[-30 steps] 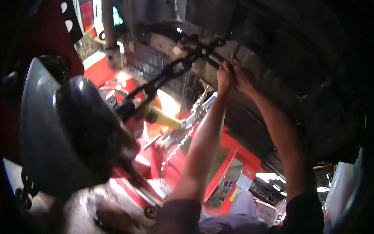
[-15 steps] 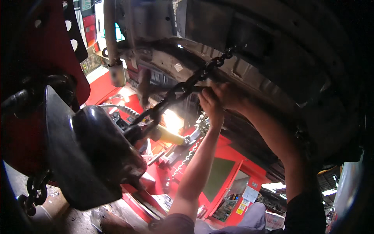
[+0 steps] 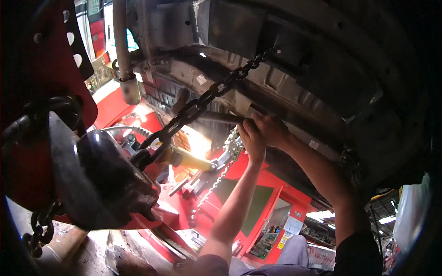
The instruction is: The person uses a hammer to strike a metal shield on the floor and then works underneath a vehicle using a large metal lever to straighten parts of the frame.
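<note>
Hammer (image 3: 221, 117), dull grey-brown, long-handled

Pretty sure this was a vehicle repair workshop. There was a bare metal vehicle underside (image 3: 331, 60) right overhead, with a heavy dark chain (image 3: 209, 95) running up toward it. Lower down you had a yellow cylinder (image 3: 191, 159) and a red cabinet (image 3: 301, 198) with stuff inside, plus what looked like another vehicle's red tail lamp (image 3: 97, 39) off in the back.
</note>
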Demonstrator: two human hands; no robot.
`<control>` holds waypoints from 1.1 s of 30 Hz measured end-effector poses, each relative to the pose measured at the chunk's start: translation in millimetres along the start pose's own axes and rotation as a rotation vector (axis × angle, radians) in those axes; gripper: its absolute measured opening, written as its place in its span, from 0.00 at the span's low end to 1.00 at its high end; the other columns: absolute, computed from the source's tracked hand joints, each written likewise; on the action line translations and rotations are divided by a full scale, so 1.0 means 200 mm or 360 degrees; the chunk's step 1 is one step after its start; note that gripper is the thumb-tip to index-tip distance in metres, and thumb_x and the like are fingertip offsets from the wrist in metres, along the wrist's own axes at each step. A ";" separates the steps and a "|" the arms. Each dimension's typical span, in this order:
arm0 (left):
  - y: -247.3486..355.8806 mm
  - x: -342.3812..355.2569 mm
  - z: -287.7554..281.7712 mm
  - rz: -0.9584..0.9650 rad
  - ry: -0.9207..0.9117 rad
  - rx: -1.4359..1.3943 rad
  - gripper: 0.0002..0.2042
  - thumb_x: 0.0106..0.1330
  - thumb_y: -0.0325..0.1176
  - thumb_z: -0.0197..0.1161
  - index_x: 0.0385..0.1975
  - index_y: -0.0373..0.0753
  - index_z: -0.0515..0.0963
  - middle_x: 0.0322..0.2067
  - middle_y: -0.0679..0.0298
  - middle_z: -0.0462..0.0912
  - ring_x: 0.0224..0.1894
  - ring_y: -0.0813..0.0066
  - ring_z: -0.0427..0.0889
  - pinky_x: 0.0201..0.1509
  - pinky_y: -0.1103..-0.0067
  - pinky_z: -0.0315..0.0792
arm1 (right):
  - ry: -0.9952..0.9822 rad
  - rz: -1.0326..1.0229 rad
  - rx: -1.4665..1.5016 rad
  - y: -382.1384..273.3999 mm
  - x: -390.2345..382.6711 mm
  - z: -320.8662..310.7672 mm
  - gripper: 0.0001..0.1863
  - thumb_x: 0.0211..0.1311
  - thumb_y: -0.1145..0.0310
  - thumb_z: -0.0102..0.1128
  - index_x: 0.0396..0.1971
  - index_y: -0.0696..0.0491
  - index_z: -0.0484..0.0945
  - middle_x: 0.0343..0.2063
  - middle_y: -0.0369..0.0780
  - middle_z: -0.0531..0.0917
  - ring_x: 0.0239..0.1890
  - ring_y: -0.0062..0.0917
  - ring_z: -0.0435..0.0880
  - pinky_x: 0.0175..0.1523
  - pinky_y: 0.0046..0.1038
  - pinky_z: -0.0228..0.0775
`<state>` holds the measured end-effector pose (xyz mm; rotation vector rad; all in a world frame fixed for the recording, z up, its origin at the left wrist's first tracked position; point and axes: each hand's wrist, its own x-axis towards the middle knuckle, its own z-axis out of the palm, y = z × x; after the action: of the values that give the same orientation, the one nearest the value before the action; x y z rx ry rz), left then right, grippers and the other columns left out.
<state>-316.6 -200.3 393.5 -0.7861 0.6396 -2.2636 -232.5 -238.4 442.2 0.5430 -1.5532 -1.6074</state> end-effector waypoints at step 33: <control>0.08 -0.39 0.32 -0.0292 -0.0305 -0.0187 0.21 0.74 0.44 0.42 0.46 0.27 0.70 0.42 0.48 0.75 0.47 0.57 0.75 0.51 0.69 0.66 | 0.0275 0.0034 -0.0378 0.13 -0.44 -0.31 0.17 0.60 0.61 0.55 0.43 0.59 0.73 0.31 0.52 0.82 0.36 0.45 0.83 0.40 0.41 0.75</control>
<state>-219.2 -169.8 401.4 -1.1452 0.6361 -2.2920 -127.9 -205.2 437.3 0.5178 -1.2183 -1.6545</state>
